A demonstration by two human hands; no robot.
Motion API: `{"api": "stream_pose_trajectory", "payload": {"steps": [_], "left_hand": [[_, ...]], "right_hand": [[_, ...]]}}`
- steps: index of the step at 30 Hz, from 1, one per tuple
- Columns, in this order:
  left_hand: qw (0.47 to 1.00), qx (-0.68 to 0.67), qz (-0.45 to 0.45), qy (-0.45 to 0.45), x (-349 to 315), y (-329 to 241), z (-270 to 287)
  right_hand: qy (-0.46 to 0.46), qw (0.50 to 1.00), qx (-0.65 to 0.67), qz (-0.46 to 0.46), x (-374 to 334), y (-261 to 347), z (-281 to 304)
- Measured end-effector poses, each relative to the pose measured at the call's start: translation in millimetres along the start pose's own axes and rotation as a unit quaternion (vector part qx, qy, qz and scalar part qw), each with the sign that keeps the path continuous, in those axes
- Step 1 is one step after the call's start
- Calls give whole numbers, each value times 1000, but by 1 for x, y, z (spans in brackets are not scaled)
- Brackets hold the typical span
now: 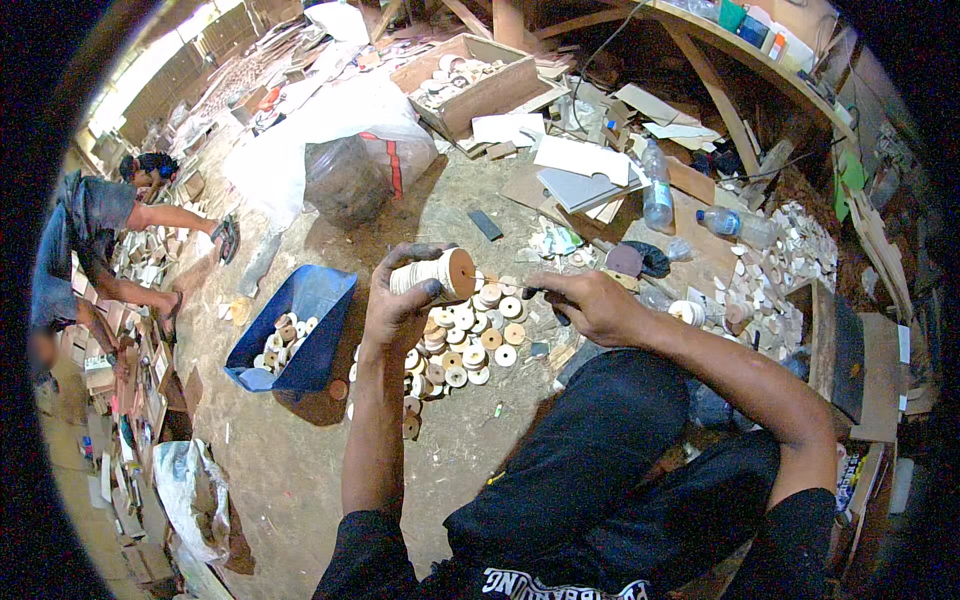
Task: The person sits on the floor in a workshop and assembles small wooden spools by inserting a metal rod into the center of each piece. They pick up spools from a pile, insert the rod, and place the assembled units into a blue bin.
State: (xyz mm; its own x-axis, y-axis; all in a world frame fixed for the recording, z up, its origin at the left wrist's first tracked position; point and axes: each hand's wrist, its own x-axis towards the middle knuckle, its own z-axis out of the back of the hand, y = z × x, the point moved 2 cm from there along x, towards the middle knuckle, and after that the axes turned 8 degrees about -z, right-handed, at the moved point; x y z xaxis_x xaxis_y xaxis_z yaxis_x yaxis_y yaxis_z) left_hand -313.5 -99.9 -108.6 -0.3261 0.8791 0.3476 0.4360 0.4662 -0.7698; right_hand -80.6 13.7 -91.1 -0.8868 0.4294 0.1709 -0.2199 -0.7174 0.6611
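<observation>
A stack of pale round wooden discs (422, 277) is gripped on its side in my left hand (390, 308), fingers and thumb wrapped round it. The end disc is browner and faces right. My right hand (598, 306) pinches a thin pale rod (497, 283), whose other end meets the middle of that end disc. How far the rod runs inside the stack is hidden. Below and behind the stack, a heap of loose discs with centre holes (462, 350) lies on the floor. To the left stands a blue plastic scoop-shaped bin (318, 352) with several discs inside.
Behind are a bulging plastic sack (345, 185) and a wooden crate (500, 95) of offcuts. Plastic bottles (657, 195), boards (585, 160) and wood scraps (790, 250) lie to the right. At far left another person (90, 235) bends over scrap wood. A white bag (190, 500) lies at lower left.
</observation>
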Motion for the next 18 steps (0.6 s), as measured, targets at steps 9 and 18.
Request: {"api": "stream_pose_trajectory", "payload": {"steps": [9, 18], "left_hand": [[999, 33, 6, 33, 2, -1, -6], [923, 369, -17, 107, 6, -28, -33]], "right_hand": [[9, 998, -63, -14, -2, -2, 1], [31, 999, 13, -18, 0, 1, -1]]}}
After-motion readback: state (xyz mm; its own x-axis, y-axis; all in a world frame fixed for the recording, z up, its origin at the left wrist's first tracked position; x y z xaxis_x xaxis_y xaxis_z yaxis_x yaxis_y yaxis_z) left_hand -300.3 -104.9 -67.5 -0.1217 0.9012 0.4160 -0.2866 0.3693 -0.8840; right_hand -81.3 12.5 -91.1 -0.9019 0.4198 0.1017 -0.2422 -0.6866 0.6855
